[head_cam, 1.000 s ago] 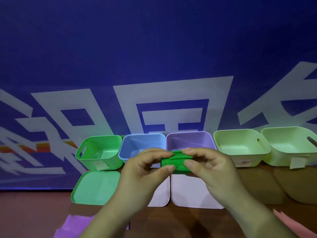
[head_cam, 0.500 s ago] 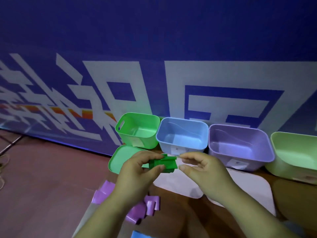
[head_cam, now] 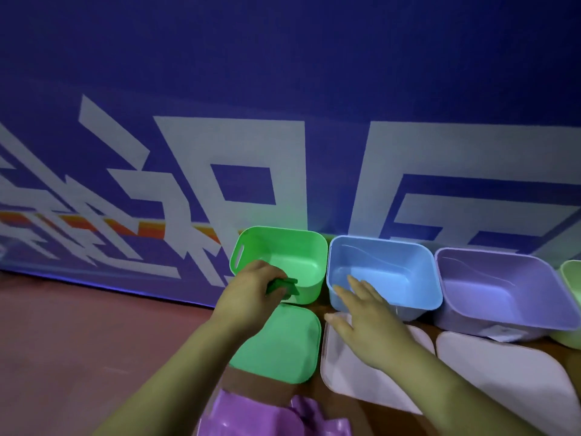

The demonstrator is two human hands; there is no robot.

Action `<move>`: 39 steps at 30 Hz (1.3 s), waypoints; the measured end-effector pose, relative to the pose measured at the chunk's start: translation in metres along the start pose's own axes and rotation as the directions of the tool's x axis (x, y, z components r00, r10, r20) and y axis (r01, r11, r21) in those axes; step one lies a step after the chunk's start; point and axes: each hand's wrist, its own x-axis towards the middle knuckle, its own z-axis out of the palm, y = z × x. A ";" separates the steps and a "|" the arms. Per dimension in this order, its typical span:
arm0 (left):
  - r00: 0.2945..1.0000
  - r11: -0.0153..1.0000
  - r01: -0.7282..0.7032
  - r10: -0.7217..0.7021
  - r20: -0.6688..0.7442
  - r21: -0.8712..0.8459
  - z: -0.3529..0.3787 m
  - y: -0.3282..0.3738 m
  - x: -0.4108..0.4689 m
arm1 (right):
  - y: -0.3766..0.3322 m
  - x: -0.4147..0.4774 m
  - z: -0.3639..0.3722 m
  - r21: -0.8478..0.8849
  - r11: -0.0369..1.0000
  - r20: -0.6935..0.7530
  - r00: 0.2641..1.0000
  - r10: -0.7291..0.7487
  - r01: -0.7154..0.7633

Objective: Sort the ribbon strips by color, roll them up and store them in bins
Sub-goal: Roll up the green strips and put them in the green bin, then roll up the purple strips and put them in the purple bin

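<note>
Pinching green ribbon roll (head_cam: 280, 286) (left fingers (head_cam: 276, 275)).

Four bins — green (head_cam: 301, 247), blue (head_cam: 408, 256), purple (head_cam: 503, 269), pale green (head_cam: 573, 278); three lids; one green ribbon roll (head_cam: 283, 286).

Light level: dim, blue-violet cast overall.
Brightest area: interior of the green bin (head_cam: 292, 262) and the lids in front of it.
Blur: right hand (head_cam: 367, 322) soft; fingertips smeared.
Distortion: backdrop (head_cam: 283, 89) lettering behind the green bin bends toward the edges.
Glare: none.
</note>
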 end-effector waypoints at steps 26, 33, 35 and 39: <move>0.816 0.935 -0.168 -0.045 0.576 0.312 0.114 -0.117 0.179 | 0.024 0.130 0.057 -0.176 0.983 -0.014 0.998 -0.060 0.056; 0.922 0.977 -0.076 -0.007 0.388 0.198 0.068 -0.092 0.125 | 0.019 0.092 0.041 -0.143 0.989 -0.032 0.999 -0.033 0.028; 0.953 0.983 -0.069 0.014 0.304 0.168 0.057 -0.080 0.091 | 0.018 0.069 0.040 -0.160 0.987 -0.042 0.999 -0.035 0.028; 0.981 0.958 -0.055 -0.001 0.196 0.282 0.055 -0.062 0.012 | 0.015 0.019 0.048 -0.160 0.987 -0.054 0.999 0.002 -0.010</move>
